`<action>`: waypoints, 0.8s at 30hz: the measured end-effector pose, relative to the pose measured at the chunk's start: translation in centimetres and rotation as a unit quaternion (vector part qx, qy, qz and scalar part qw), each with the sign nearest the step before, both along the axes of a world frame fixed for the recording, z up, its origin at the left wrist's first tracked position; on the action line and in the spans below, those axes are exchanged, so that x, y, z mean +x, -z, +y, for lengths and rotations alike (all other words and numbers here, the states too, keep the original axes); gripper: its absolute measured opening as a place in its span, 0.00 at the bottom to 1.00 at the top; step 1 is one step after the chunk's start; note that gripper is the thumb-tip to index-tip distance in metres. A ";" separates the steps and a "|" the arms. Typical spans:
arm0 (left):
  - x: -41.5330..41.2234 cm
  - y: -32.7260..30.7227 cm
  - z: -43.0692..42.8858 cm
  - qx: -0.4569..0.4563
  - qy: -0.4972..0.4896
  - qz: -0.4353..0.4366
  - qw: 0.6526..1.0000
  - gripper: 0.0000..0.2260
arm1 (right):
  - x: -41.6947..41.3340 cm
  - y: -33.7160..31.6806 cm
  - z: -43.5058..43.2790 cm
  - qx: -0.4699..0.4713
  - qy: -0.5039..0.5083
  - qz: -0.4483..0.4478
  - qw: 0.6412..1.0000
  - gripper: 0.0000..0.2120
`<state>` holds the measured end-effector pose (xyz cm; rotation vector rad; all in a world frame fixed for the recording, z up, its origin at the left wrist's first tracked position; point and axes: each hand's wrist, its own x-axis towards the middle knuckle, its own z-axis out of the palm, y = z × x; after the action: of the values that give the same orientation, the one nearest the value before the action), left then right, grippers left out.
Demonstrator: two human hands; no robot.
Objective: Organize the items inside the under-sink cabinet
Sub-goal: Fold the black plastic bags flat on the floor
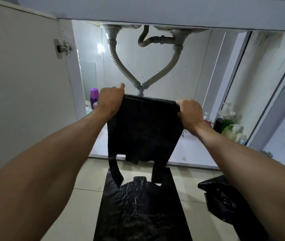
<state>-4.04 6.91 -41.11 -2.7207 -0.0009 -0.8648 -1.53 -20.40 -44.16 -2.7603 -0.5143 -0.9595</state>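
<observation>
The floor (187,185) is made of pale tiles. In front of the person the under-sink cabinet (181,150) stands open, with its white door (21,75) swung out on the left. Inside, at the top, two grey ribbed pipes (120,66) come down from the sink and meet in the middle, like a letter V.

At the back left of the cabinet stands a purple bottle (93,98). On the right side is a little crowd of bottles (228,122), some green, some pale, one pink. What is in them cannot be told.

The person holds up a black plastic bag (145,129) in front of the open cabinet, above the floor. The left hand (109,100) pinches its top left corner and the right hand (190,113) pinches its top right corner, so each grip is closed on the bag. The bag hangs flat, top edge straight, and its two handle loops dangle down at the bottom.

Right under it, a second black bag (143,211) lies spread flat on the tiles, shiny and wrinkled. To the right, a crumpled black bag (225,199) lies on the floor, partly hidden by the right arm.
</observation>
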 end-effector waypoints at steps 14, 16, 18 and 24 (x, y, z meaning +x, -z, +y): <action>-7.8 8.9 2.3 -0.019 0.059 0.073 0.995 0.17 | -6.1 8.3 -1.2 -0.017 -0.048 0.124 0.991 0.13; -9.6 12.3 2.2 -0.010 0.046 0.160 0.986 0.20 | -8.0 12.2 -1.8 -0.022 -0.043 0.252 0.966 0.14; -11.0 15.4 1.9 0.000 0.036 0.245 0.969 0.17 | -9.3 15.7 -2.2 -0.026 -0.033 0.332 0.942 0.14; -15.1 24.3 0.0 -0.001 0.021 0.401 0.916 0.12 | -14.1 22.5 -4.0 -0.092 0.018 0.452 0.887 0.15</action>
<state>-19.14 6.92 -65.43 -2.8698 0.2223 0.2943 -15.58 -24.39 -66.67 -2.9545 -0.3831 0.4456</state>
